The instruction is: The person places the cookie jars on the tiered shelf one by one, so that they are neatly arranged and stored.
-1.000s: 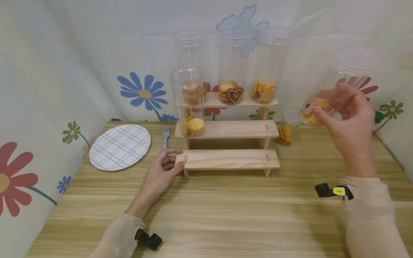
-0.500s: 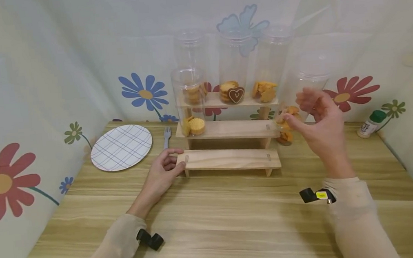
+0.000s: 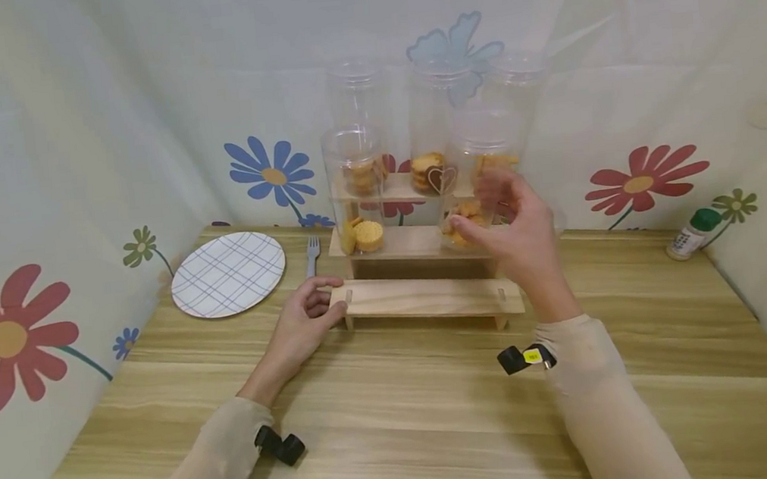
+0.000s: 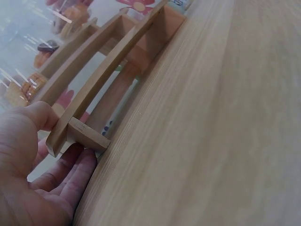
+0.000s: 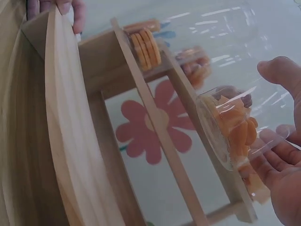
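Observation:
My right hand (image 3: 523, 239) grips a tall clear jar (image 5: 225, 127) of orange biscuits around its lower part. In the head view the jar appears at the right half of the middle board of a three-step wooden rack (image 3: 423, 297); whether its base touches that board I cannot tell. My left hand (image 3: 300, 319) holds the left end of the rack's lowest board, thumb (image 4: 42, 115) at the upper side and fingers below. Another clear jar (image 3: 355, 189), with round yellow biscuits, stands on the middle board's left end.
Along the top board stand several tall clear jars (image 3: 428, 171) of biscuits, one partly hidden by the held jar. A checked plate (image 3: 229, 276) and a grey fork (image 3: 312, 255) lie left of the rack. A green-capped bottle (image 3: 694, 233) stands at the table's far right.
My right hand has carried the jar leftward from the right of the rack to its middle board. A small jar on the table is now hidden behind that hand. My left hand stays put.

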Demonstrator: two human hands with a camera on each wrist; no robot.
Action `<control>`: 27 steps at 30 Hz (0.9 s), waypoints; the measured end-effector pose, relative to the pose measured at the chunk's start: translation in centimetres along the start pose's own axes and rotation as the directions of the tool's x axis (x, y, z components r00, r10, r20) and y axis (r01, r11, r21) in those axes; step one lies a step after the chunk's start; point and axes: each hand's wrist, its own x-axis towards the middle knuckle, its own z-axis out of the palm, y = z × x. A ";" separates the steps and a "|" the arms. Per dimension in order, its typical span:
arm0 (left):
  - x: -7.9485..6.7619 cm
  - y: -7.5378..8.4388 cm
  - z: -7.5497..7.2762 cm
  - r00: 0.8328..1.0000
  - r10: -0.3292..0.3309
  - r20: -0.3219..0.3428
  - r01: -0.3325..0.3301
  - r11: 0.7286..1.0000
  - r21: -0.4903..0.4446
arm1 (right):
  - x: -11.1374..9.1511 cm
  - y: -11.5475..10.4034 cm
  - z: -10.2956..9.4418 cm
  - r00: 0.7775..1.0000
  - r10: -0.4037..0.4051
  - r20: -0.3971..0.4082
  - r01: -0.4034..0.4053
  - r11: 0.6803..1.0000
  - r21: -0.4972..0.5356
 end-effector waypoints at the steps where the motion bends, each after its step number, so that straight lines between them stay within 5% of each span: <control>1: 0.0 0.0 0.0 1.000 0.002 0.001 -0.002 1.000 -0.003 | 0.1 0.0 0.5 1.000 0.006 0.011 -0.006 1.000 0.004; 13: 0.0 -0.1 0.2 1.000 0.007 0.007 -0.007 1.000 -0.017 | -0.2 1.4 4.2 0.999 0.045 -0.029 -0.049 0.989 -0.140; 27: -0.1 0.1 0.0 1.000 0.001 0.003 -0.001 1.000 -0.017 | -0.4 2.2 5.1 0.997 0.038 -0.063 -0.050 0.981 -0.188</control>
